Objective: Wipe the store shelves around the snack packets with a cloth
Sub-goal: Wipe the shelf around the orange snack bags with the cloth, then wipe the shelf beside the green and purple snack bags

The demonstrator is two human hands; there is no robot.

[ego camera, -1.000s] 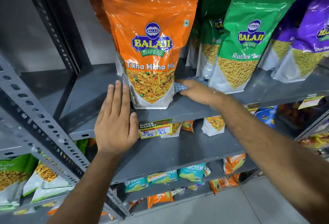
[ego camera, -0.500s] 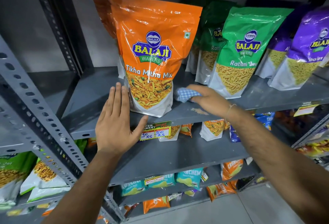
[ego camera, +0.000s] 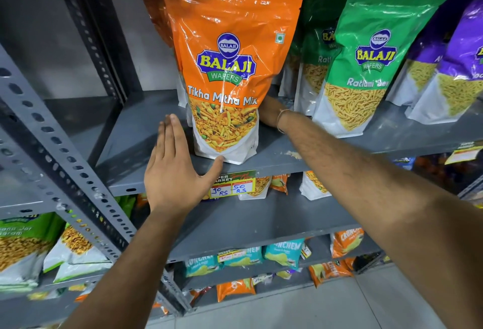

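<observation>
An orange Tikha Mitha Mix packet (ego camera: 227, 67) stands upright at the front of the grey metal shelf (ego camera: 141, 143). My left hand (ego camera: 175, 172) lies flat and open on the shelf's front edge just left of the packet, thumb touching its base. My right hand (ego camera: 270, 113) reaches in behind the packet's right side. Only the wrist and the back of the hand show. Its fingers and the blue checked cloth are hidden behind the packet.
Green Ratlami Sev packets (ego camera: 366, 67) and purple packets (ego camera: 460, 67) stand to the right on the same shelf. Some crumbs (ego camera: 295, 155) lie near its front edge. A price label (ego camera: 232, 185) hangs below. A perforated upright (ego camera: 52, 158) crosses at left. Lower shelves hold more packets.
My right hand, holding the blue cloth in front of the packets before, has slid back behind the orange packet, taking the cloth out of sight. My left hand stayed on the shelf edge.
</observation>
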